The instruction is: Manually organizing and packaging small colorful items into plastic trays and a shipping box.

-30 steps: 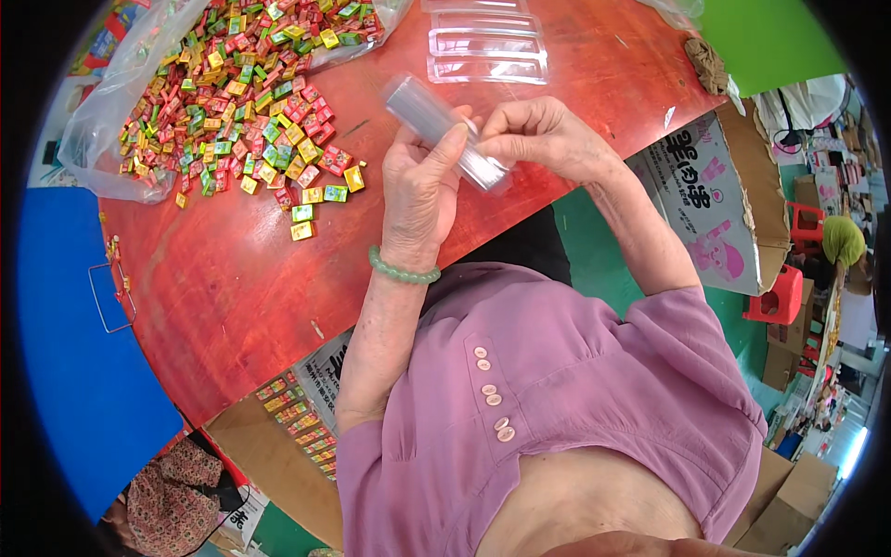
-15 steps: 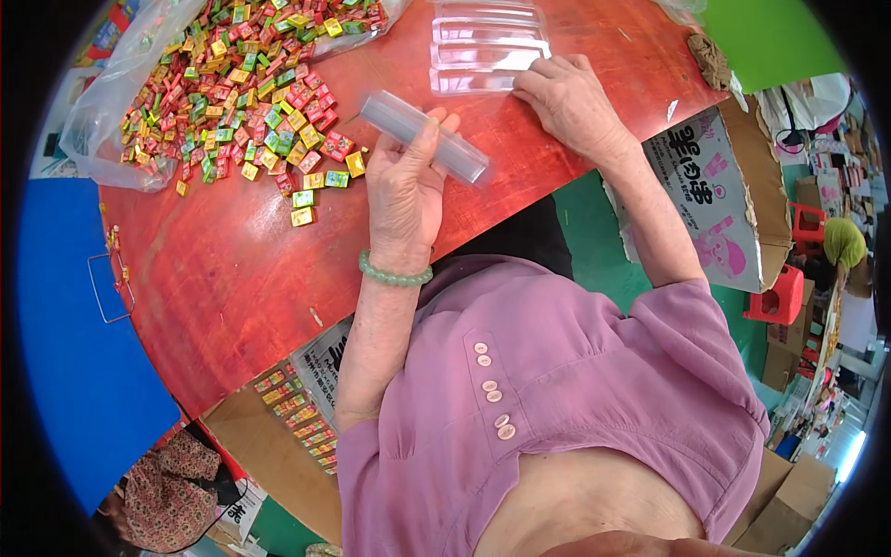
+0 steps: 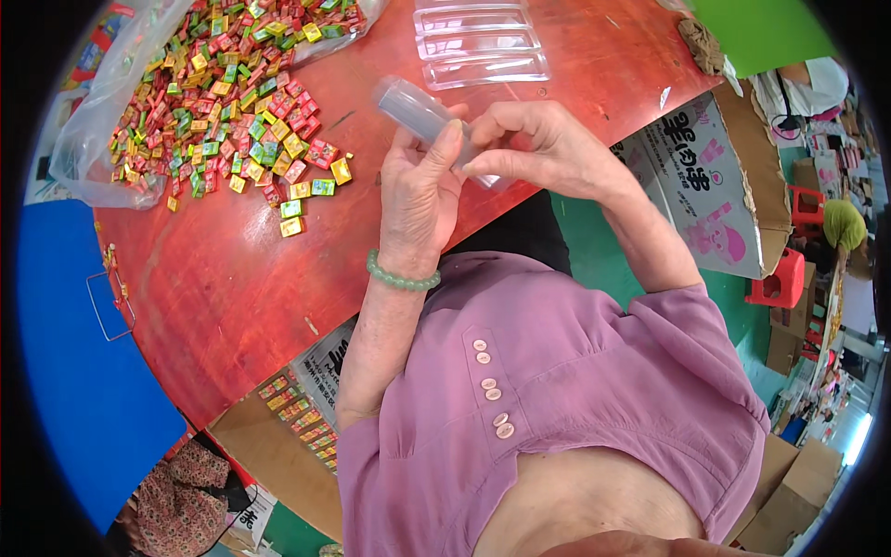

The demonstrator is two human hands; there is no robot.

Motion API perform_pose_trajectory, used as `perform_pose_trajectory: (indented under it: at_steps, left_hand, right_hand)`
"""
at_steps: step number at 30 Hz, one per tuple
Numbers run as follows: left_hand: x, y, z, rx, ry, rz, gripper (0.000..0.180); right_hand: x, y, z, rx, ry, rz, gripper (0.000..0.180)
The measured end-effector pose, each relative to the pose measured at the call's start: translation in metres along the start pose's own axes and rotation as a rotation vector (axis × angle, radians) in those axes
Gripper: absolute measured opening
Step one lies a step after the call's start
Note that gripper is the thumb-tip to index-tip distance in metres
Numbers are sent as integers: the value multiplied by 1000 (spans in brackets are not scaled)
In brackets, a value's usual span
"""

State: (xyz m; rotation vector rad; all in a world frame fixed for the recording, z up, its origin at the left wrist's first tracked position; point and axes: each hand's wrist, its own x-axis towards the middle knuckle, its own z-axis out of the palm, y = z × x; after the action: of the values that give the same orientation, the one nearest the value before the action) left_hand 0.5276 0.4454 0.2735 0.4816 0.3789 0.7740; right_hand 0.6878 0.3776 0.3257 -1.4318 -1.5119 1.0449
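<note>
My left hand (image 3: 419, 190), with a green bead bracelet on its wrist, is closed around a bundle of long clear plastic trays (image 3: 408, 104). They look nested together, though how many I cannot tell. My right hand (image 3: 557, 153) pinches the bundle's lower right end between thumb and fingers. Beyond my hands, several more clear trays (image 3: 487, 71) lie in a row on the red table (image 3: 241, 306). To the left is a big heap of small wrapped boxes (image 3: 251, 121) in red, yellow and green, some spread loose toward my left hand.
A clear plastic bag (image 3: 102, 148) lies open around the heap. A brown crumpled cloth (image 3: 701, 46) sits at the table's right edge. Cardboard boxes (image 3: 691, 195) stand below the table; one at lower left holds filled trays (image 3: 299, 413). A red stool (image 3: 778, 278) is farther right.
My right hand has left the row of trays on the table and come to the lower end of the bundle in my left hand. The left hand keeps its hold.
</note>
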Motion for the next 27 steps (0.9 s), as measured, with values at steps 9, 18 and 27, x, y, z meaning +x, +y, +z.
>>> perform_pose_trajectory:
  at_steps: [9, 18, 27]
  left_hand:
    - [-16, 4, -3, 88, -32, 15, 33]
    - [-24, 10, 5, 68, -147, -9, 31]
    - [-27, 9, -13, 172, 66, 137, 31]
  right_hand:
    - [-5, 22, 7, 499, -59, 181, 10]
    - [-14, 23, 8, 510, -54, 173, 7]
    - [-15, 10, 4, -874, 393, -345, 5]
